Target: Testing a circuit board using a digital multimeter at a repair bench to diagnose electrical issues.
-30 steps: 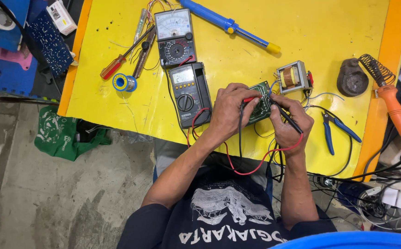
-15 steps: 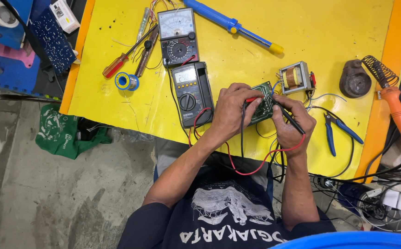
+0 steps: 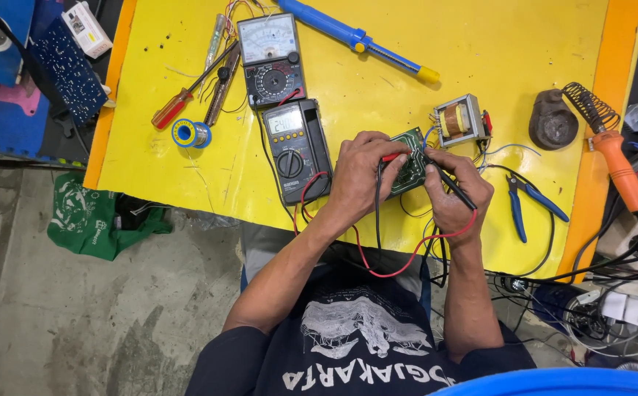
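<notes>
Little has shifted since the earlier frames: both hands stay over the small green printed circuit board [image 3: 409,167] near the front of the yellow table [image 3: 524,51]. Left hand [image 3: 359,174], fingers curled, pinches the red-handled test probe [image 3: 391,157]; right hand [image 3: 452,192] grips the black test probe [image 3: 452,185]. Probing appears underway, unfinished: the dark digital multimeter [image 3: 297,149] shows a lit reading, while the board, partly hidden, sits wired to a small metal-framed transformer [image 3: 459,120].

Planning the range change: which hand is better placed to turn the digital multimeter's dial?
Likely left. The left hand sits beside the digital multimeter; the right hand is across the circuit board.
</notes>
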